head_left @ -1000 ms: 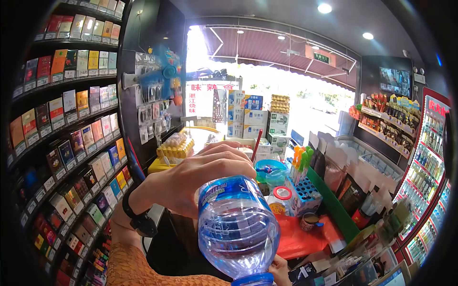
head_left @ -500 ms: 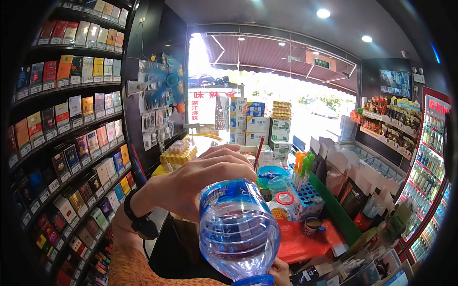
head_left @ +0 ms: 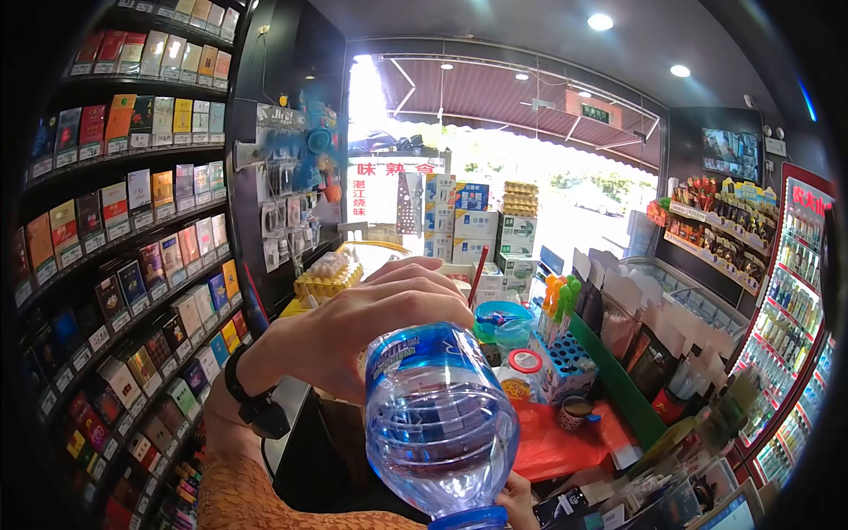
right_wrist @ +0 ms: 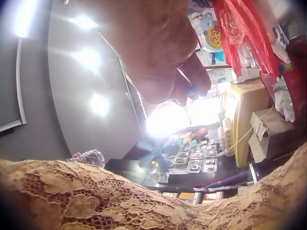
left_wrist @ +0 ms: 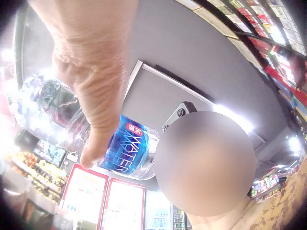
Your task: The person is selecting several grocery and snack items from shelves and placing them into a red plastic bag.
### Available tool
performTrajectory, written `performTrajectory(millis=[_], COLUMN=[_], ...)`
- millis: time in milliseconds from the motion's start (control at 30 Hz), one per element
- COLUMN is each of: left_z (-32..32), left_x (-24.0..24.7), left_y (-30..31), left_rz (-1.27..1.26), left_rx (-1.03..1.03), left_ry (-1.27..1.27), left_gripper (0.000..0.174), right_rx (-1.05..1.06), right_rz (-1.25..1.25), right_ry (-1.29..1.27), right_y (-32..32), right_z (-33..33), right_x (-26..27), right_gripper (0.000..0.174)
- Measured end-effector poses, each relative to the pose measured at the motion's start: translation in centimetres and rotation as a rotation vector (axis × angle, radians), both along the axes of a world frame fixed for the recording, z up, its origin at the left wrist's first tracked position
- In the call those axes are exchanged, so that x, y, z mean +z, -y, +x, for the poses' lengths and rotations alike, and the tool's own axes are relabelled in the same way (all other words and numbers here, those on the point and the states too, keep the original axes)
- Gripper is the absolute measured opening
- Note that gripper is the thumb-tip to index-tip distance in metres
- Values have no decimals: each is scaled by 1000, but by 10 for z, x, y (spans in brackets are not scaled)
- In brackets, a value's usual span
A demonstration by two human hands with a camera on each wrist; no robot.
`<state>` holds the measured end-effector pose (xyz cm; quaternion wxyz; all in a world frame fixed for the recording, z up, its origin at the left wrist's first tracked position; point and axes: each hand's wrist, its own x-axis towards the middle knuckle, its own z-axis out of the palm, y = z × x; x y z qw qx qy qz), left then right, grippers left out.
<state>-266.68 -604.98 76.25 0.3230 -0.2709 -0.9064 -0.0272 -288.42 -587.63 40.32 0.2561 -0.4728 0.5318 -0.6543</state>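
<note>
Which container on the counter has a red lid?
The clear jar beside the held water bottle; the bowl behind it is blue, and the small cup to its right is open-topped.

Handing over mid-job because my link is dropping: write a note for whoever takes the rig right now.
Left hand: grips the water bottle round its base end, tipped neck-down toward the wearer.
Right hand: low by the bottle's neck, pinching a small blue piece, probably the cap.
Done: bottle lifted and tipped, with plenty of water inside.
Left, likely: level it, recap it, set it down.
</note>
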Motion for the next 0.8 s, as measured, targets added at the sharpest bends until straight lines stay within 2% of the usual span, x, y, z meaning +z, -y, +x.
performTrajectory(millis=[233,800], left_z=[6,10], left_x=[1,-1], left_y=[-1,0], left_rz=[6,25], left_rx=[4,-12], left_ry=[7,-4], left_gripper=[69,74], right_rx=[34,11], right_rz=[-38,-37], right_ry=[116,21], right_y=[6,6], right_z=[2,6], right_x=[-8,9], right_gripper=[32,31])
